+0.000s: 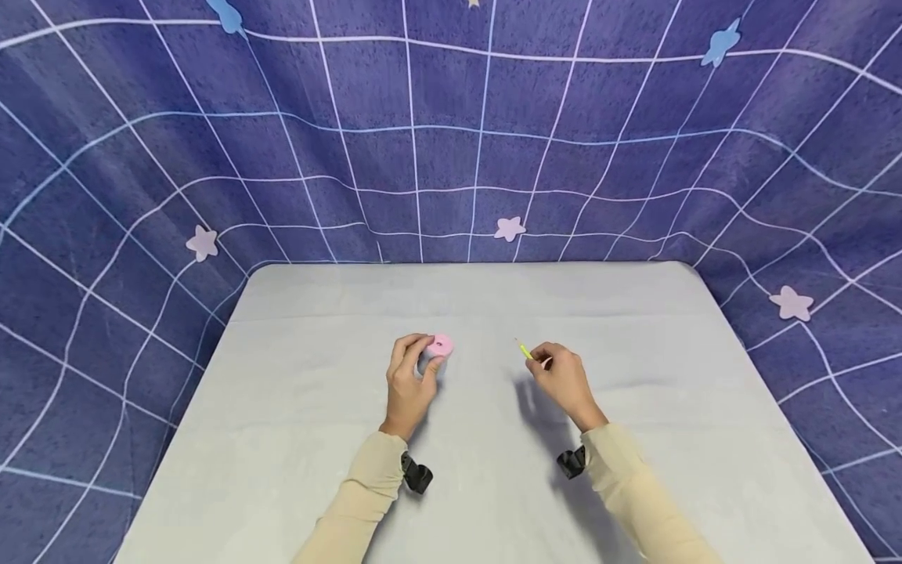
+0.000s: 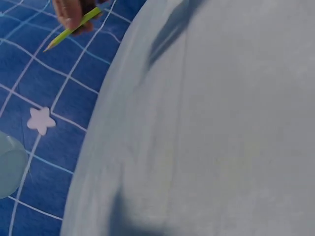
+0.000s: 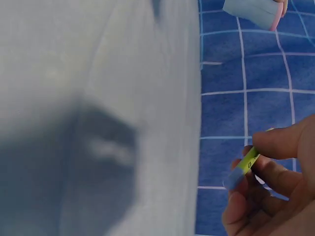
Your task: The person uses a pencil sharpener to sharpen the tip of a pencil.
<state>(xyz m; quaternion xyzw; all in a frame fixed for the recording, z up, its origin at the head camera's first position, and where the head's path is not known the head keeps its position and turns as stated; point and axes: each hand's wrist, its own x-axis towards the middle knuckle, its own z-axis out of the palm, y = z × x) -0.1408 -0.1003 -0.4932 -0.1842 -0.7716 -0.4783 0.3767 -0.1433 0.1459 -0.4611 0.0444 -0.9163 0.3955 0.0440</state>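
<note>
In the head view my left hand [image 1: 407,392] grips a small pencil sharpener [image 1: 441,345] with a pink top and a small dark hole in it. Its pale, cup-shaped body [image 3: 253,11] shows at the top of the right wrist view. To the right, my right hand [image 1: 565,382] pinches a short yellow-green pencil [image 1: 524,349] between thumb and fingers, raised over the table. The sharpened tip points up and left, toward the back, in the head view. A pale blue end of the pencil [image 3: 249,160] shows in the right wrist view. Pencil and sharpener are apart.
A white cloth-covered table [image 1: 479,470] lies under both hands, with their shadows on it. Behind and at the sides hangs a blue-purple curtain [image 1: 451,157] with a grid pattern and stars. Black wrist mounts [image 1: 417,475] sit on both sleeves.
</note>
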